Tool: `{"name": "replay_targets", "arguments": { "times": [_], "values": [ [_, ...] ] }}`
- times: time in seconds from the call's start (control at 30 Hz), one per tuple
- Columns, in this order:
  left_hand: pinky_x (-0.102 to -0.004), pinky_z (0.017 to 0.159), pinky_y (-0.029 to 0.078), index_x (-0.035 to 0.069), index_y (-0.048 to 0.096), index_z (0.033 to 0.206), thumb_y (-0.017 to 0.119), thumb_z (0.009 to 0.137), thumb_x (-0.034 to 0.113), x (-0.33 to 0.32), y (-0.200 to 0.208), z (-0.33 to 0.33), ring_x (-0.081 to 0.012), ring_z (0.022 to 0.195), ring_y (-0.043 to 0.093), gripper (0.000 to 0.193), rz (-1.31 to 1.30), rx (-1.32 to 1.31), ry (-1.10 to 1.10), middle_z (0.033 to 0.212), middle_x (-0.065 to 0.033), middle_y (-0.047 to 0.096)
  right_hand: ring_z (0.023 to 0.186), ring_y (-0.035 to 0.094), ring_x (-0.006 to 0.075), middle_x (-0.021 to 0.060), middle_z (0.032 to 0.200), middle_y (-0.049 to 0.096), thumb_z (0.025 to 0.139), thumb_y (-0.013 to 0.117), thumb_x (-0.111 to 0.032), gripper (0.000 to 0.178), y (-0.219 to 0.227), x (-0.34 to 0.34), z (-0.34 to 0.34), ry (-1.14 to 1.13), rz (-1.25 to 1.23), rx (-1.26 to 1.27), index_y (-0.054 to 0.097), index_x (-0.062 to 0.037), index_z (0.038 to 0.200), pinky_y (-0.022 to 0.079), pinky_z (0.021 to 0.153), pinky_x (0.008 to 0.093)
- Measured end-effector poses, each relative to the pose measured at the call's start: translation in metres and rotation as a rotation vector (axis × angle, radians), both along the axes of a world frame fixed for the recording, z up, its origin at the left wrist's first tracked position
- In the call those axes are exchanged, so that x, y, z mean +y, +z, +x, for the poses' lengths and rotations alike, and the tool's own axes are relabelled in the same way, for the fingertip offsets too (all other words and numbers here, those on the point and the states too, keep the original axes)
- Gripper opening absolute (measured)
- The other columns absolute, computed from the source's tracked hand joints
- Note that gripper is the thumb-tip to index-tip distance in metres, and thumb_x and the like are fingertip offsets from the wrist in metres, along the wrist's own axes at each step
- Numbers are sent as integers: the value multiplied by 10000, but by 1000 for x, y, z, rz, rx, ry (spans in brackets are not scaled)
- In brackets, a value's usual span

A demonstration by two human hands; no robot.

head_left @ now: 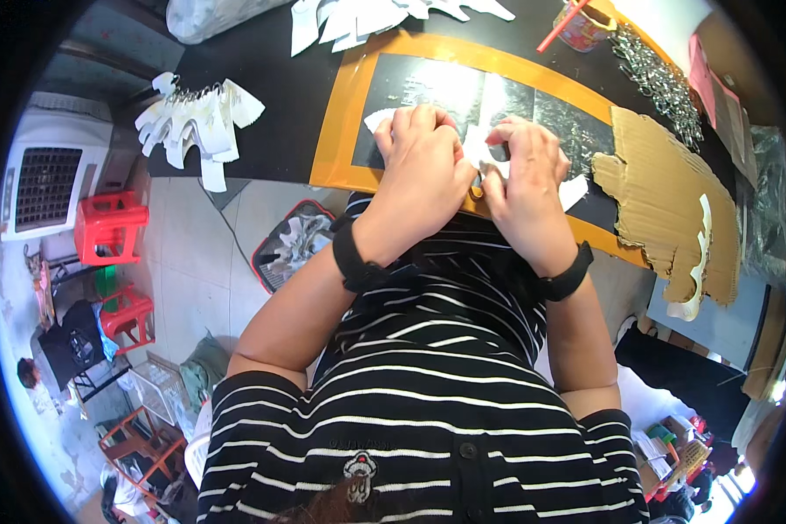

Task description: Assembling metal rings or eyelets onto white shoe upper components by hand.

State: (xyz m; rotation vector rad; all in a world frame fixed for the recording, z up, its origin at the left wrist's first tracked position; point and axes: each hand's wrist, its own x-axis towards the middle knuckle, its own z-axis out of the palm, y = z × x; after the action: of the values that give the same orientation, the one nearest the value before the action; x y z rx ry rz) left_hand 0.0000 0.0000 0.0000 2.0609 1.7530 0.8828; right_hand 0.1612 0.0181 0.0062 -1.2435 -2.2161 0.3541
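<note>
A white cut strip (pixel 478 145), fabric-like with a wavy edge, lies across the near part of the dark panel under both my hands. My left hand (pixel 422 166) is closed, its curled fingers pressing on the strip's left part. At the strip's middle, my right hand (pixel 530 175) pinches with thumb and fingers. One end of the strip pokes out past each hand; the stretch under the fingers is hidden. Just below, between my hands, a small round yellowish thing (pixel 476 192) sits at the table edge.
Yellow tape (pixel 334 131) frames the dark panel. Bundled white strips (pixel 199 122) hang at the table's left; more strips (pixel 358 22) lie at the far side. Metal hooks (pixel 659 83) pile up far right near a cup (pixel 582 31). Torn cardboard (pixel 672 183) covers the right side.
</note>
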Motion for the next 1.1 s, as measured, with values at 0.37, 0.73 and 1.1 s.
{"name": "replay_targets", "arguments": {
  "times": [0.37,0.73,1.1],
  "values": [
    [-363,945,281,73,596,905,649,882,82,-31,45,-9,-161,886,538,58,111,-260,-239,887,-25,591,1031,530,242,95,1062,598,863,527,51,347,22,-27,23,211,-215,459,461,-42,1190,319,1019,388],
    [-285,904,463,47,515,951,623,918,-3,-48,45,28,-138,1043,557,124,-85,-1558,-523,1124,-137,592,1032,564,209,105,1022,588,927,526,21,327,41,-58,7,517,-584,1632,422,-113,1206,445,930,353],
    [-303,899,477,56,528,930,648,886,-25,-47,35,26,-162,1040,579,151,-155,-1718,-553,1133,-146,602,1106,522,211,123,1124,549,933,515,3,270,34,-63,5,480,-374,1423,430,-80,1176,417,979,377]
  ]
}}
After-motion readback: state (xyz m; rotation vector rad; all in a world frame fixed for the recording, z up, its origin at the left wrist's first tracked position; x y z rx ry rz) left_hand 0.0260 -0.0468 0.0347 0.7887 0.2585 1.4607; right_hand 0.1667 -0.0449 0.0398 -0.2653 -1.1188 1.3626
